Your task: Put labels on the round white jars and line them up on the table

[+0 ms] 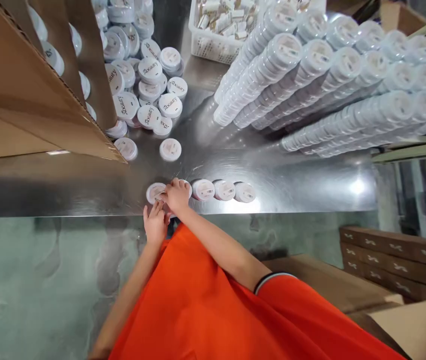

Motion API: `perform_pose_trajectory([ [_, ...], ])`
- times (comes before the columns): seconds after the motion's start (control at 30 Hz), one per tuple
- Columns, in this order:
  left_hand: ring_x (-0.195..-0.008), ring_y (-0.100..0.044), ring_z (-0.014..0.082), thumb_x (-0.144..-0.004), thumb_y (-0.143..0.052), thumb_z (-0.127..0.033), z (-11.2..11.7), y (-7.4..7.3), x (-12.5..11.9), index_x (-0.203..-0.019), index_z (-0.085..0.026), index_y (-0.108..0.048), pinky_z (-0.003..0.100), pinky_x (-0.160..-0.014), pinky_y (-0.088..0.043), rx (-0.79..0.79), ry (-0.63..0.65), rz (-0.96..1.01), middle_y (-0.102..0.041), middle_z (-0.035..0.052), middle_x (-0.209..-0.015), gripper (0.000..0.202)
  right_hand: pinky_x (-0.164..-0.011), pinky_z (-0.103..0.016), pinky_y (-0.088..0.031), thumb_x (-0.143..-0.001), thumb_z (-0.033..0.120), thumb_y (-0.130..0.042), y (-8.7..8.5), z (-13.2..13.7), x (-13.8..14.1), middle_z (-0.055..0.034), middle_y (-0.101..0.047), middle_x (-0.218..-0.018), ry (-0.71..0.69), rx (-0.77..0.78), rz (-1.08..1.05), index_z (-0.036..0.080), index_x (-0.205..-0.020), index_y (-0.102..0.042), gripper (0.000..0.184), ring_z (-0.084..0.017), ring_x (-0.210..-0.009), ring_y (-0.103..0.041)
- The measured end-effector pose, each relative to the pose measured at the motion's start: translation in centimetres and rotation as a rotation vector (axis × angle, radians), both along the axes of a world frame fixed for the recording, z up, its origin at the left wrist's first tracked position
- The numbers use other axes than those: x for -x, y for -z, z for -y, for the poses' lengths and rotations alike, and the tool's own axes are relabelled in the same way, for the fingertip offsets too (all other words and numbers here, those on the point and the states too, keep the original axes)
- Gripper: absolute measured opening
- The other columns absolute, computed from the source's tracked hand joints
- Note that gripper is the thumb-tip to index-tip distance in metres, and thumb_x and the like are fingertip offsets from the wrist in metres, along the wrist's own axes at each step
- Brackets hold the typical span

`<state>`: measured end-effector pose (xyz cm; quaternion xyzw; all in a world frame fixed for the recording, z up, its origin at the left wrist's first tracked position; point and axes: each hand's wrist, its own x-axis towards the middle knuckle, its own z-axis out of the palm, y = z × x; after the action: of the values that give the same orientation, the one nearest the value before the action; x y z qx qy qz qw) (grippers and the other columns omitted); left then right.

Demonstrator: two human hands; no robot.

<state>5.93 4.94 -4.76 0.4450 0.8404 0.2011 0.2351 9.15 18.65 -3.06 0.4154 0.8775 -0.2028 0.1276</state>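
Near the front edge of a steel table, a round white jar [154, 192] with a pinkish label lies flat. My right hand [177, 196] reaches over its right side, fingers bent and pinched together at the jar's top; whatever they pinch is too small to make out. Just below the jar is my left hand [155, 225], thumb apart and fingers stretched towards the jar's near rim. To the right, several similar jars stand in a row, one partly hidden by my right hand, with another white jar [202, 190] beside it.
At the back left, many white jars [148, 116] marked "beauty" are heaped beside a cardboard box [40, 90] with dividers. Tall stacks of white jars [280, 55] stand at the back right. A white basket [213, 47] holds small bottles. Brown cartons [396, 255] are at the lower right.
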Motion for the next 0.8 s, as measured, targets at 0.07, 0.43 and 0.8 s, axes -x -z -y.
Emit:
perform_pose_trajectory([
  [0.07,-0.136,-0.055,0.0299,-0.093,-0.052,-0.023,0.0,0.0,0.0,-0.077,-0.022,-0.066,0.059,-0.119,-0.03,0.002,0.005,0.0,-0.064,0.0121,-0.139,0.021,-0.095,-0.045,-0.034,-0.092,0.044,-0.063,-0.2,-0.5,0.3,-0.018,-0.059,-0.122,0.013,-0.032,0.022,0.014,-0.11,-0.072,0.037,-0.032,-0.113,-0.047],
  [0.43,-0.132,-0.058,0.0299,-0.092,-0.054,-0.023,0.0,0.5,0.8,-0.065,-0.022,-0.059,0.063,-0.119,-0.028,-0.018,0.008,0.0,-0.067,0.0103,-0.135,0.027,-0.096,-0.045,-0.032,-0.096,0.025,-0.05,-0.9,-2.4,0.2,-0.0141,-0.061,-0.12,0.026,0.046,0.013,0.02,-0.099,-0.077,0.027,-0.03,-0.115,-0.045],
  [0.8,-0.117,-0.068,0.0304,-0.091,-0.049,-0.049,6.3,-0.6,1.6,-0.064,-0.025,-0.072,0.043,-0.094,-0.055,-0.189,-0.321,0.154,-0.073,0.0092,-0.125,0.044,-0.117,-0.056,-0.029,-0.067,0.028,-0.084,0.2,0.3,0.7,-0.0252,-0.033,-0.16,-0.411,0.09,-0.3,0.011,-0.137,-0.052,0.079,-0.039,-0.148,-0.029],
])
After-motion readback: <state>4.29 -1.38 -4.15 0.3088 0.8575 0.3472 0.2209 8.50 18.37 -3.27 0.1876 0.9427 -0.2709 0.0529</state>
